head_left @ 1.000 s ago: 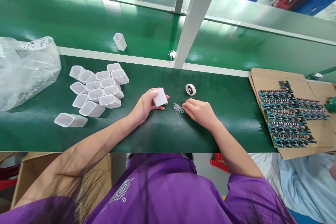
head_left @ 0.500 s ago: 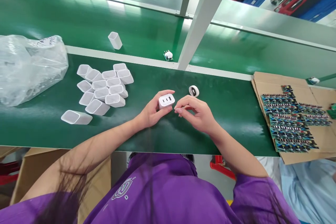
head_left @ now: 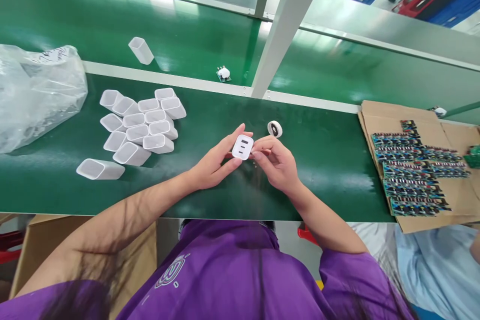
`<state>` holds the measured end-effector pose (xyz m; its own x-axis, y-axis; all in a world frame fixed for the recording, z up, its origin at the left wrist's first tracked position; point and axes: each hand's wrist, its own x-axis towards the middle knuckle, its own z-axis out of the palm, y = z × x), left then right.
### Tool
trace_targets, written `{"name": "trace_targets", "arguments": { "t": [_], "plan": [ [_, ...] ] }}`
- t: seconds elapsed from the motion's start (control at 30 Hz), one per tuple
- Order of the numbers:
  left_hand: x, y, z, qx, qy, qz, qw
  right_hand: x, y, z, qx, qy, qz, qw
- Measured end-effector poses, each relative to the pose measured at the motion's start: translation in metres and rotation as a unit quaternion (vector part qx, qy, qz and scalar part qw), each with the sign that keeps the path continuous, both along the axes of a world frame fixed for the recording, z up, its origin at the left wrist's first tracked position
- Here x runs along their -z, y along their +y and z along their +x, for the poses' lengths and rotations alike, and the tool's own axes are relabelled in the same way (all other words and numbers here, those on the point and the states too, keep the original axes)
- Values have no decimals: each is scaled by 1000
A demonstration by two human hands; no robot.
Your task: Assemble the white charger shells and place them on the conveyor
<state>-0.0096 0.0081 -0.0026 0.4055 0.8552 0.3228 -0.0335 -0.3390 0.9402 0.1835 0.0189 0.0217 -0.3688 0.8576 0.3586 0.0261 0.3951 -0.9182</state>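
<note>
A white wall charger (head_left: pixel 242 147) with several dark port slots faces up between my hands above the green table. My left hand (head_left: pixel 217 160) is closed on it, with the thumb and fingers along its left side. My right hand (head_left: pixel 275 162) is at its right edge, the thumb and index finger pinched together there. Those fingers partly hide that edge, and small bits below them are too small to make out. Just beyond my right hand lies a round white ring-shaped piece (head_left: pixel 275 129) with a dark centre.
White open-ended charger housings (head_left: pixel 135 133) stand grouped at left, beside a clear plastic bag (head_left: pixel 41 95). Another housing (head_left: pixel 141 50) and a small circuit board (head_left: pixel 223 74) lie behind the rail. A metal post (head_left: pixel 279 35) rises ahead. Cardboard (head_left: pixel 407 225) at right holds rows of circuit boards (head_left: pixel 416 180).
The charger has turned so that its slots stack instead of sitting side by side. My right fingers have come from beside it to its edge. The view has shifted slightly.
</note>
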Motion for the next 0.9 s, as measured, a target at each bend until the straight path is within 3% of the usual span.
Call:
{"name": "trace_targets", "arguments": {
  "t": [0.13, 0.27, 0.37, 0.57, 0.9],
  "plan": [
    [1, 2, 5, -81, -46, -22, 995, -1, 1, 1, -3, -12, 8, 1000],
    [4, 3, 7, -98, -61, -87, 989, -5, -1, -2, 0, -48, 57, 997],
    [5, 4, 7, -88, -51, -98, 990, -7, -2, -5, 29, -68, 82, 994],
    [5, 0, 5, 4, -95, -162, 982, -6, -1, -7, 102, -79, 103, 986],
    [-9, -2, 8, -51, -22, -173, 983, -7, -2, -5, 154, -100, 190, 964]
  ]
}}
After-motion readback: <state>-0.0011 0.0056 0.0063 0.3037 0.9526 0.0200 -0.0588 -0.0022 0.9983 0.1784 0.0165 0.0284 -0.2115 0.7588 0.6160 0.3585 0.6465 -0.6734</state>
